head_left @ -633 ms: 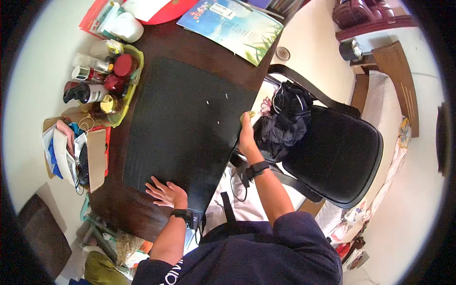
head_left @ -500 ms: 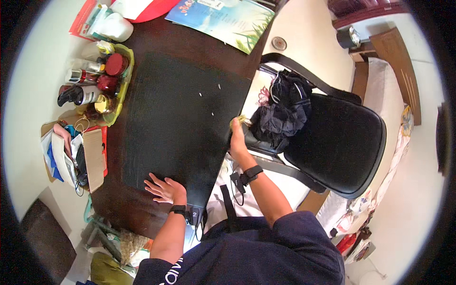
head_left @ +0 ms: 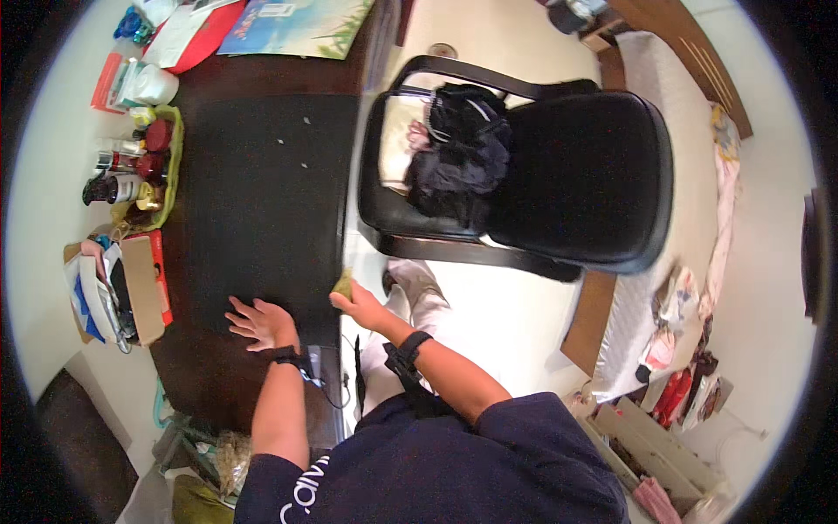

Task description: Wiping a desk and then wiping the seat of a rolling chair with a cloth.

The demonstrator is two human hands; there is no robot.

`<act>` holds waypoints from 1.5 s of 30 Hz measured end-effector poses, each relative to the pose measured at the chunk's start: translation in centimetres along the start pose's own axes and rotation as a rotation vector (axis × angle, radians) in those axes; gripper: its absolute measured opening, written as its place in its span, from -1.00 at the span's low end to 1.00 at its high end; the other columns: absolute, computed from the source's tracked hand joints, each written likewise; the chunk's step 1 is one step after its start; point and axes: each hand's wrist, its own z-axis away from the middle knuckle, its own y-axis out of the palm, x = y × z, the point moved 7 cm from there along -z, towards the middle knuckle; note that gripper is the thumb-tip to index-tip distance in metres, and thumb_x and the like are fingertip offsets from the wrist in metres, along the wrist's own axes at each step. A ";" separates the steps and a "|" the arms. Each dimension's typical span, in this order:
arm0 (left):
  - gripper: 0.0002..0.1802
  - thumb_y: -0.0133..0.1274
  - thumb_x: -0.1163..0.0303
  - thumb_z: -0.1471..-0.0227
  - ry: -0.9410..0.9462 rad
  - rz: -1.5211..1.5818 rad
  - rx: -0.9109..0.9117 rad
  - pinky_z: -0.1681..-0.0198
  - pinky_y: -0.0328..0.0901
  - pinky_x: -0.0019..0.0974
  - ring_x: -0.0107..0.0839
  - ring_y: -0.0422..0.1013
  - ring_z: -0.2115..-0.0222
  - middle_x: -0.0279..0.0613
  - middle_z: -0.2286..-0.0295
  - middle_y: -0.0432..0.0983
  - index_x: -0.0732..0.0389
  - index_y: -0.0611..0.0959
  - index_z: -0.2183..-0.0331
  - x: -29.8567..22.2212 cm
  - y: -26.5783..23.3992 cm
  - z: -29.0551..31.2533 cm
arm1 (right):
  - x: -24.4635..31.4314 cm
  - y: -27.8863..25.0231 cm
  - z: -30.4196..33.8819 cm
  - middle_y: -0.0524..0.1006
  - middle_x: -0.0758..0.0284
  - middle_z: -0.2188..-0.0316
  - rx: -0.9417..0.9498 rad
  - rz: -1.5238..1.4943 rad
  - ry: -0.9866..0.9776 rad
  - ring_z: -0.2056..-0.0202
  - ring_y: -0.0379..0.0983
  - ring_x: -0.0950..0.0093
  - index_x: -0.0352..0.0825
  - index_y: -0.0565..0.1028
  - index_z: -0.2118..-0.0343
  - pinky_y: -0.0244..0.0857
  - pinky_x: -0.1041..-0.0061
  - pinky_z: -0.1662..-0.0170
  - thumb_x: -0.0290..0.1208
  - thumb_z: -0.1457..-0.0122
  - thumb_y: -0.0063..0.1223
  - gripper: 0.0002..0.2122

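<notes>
My right hand (head_left: 362,307) is closed round a crumpled yellow-green cloth (head_left: 344,285), part of it hidden in the fingers. That hand is at the right edge of a black desk mat (head_left: 253,210), towards my body. My left hand (head_left: 264,326) has its fingers spread and holds nothing; it is over the near part of the mat. A few small white scraps (head_left: 304,165) lie on the mat farther off.
Right of the dark desk (head_left: 205,371) stands a black armchair (head_left: 580,183) with dark clothing (head_left: 463,157) on its seat. Along the desk's left side are a yellow-green basket (head_left: 177,157) of bottles and jars and a cardboard box (head_left: 142,293). A colourful booklet (head_left: 297,31) lies at the far end.
The right hand with the cloth has come nearer my body along the mat's right edge. My view has shifted and turned. The left hand stays spread over the near part of the mat.
</notes>
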 end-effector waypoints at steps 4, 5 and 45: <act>-0.41 -0.29 0.00 -0.20 0.064 0.466 0.073 -0.17 -0.27 0.43 -0.25 -0.26 -0.31 -0.41 -0.30 -0.22 -0.29 0.09 -0.25 0.8 4.5 -0.6 | -3.4 -4.1 4.8 0.55 0.03 0.40 -0.016 0.294 0.027 0.33 0.52 0.12 -0.43 0.44 0.28 0.36 0.24 0.21 -0.30 -0.06 0.01 -0.72; -0.41 -0.29 0.00 -0.20 0.084 0.484 0.079 -0.17 -0.27 0.43 -0.25 -0.26 -0.31 -0.41 -0.30 -0.22 -0.29 0.09 -0.25 0.9 5.8 -0.9 | -3.1 -5.5 6.3 0.55 0.03 0.40 -0.042 0.297 0.017 0.33 0.52 0.12 -0.43 0.44 0.28 0.36 0.24 0.21 -0.30 -0.06 0.01 -0.72; -0.65 0.08 0.53 0.02 0.941 0.856 1.821 0.08 0.28 -0.44 -0.58 0.41 0.26 -0.29 0.28 0.51 0.31 0.47 0.12 -25.7 -12.8 51.9 | 11.3 -47.0 33.9 0.51 0.30 0.19 -0.350 -0.979 -0.347 0.24 0.48 0.52 -0.39 0.33 -0.03 0.40 0.55 0.27 -0.38 -0.25 -0.10 -0.67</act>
